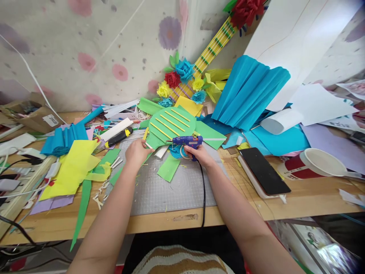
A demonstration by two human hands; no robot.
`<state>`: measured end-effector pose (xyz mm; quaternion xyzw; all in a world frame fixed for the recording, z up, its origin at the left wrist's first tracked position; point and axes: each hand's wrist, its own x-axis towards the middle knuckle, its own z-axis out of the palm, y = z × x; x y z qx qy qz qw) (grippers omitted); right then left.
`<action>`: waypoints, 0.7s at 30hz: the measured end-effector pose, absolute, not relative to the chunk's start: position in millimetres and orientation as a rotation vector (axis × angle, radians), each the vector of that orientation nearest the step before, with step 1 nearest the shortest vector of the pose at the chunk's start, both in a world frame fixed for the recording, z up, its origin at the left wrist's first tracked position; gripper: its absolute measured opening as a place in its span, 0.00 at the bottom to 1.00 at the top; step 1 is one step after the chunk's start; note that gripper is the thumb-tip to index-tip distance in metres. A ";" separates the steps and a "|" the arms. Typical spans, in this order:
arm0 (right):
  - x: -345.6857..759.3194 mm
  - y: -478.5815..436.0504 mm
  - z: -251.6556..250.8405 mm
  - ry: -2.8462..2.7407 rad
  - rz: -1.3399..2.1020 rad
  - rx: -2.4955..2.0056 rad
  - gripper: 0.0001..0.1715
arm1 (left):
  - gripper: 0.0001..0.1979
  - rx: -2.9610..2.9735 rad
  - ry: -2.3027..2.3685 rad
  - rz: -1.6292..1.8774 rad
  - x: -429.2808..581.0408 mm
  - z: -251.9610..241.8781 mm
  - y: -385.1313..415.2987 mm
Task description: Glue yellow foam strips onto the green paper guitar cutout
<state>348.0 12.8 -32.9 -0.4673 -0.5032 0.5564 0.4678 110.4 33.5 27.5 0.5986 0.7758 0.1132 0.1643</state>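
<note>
My right hand is wrapped round the handle of a blue glue gun, its nozzle pointing left and a clear stick out of its back. My left hand pinches a small white stick near the lower left edge of a green rounded piece. Several yellow strips lie slanted across that green piece. Below the gun are a blue paper bit and a roll of tape, partly hidden by my right hand. A green paper rectangle lies on the grey cutting mat.
A flower-trimmed yellow guitar shape leans on the wall. To the right are blue crepe paper, a phone and a paper cup. Left are a yellow-black cutter, yellow paper and a power strip. The gun's cord crosses the front edge.
</note>
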 end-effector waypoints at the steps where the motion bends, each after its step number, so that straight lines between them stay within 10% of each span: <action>1: 348.0 12.9 -32.7 -1.241 1.363 -1.148 0.25 | 0.24 1.711 2.215 0.302 111.4 28.1 34.7; 21: 344.4 9.8 -23.2 -1.190 1.390 -1.121 0.24 | 0.17 1.792 2.249 0.338 121.0 22.8 50.3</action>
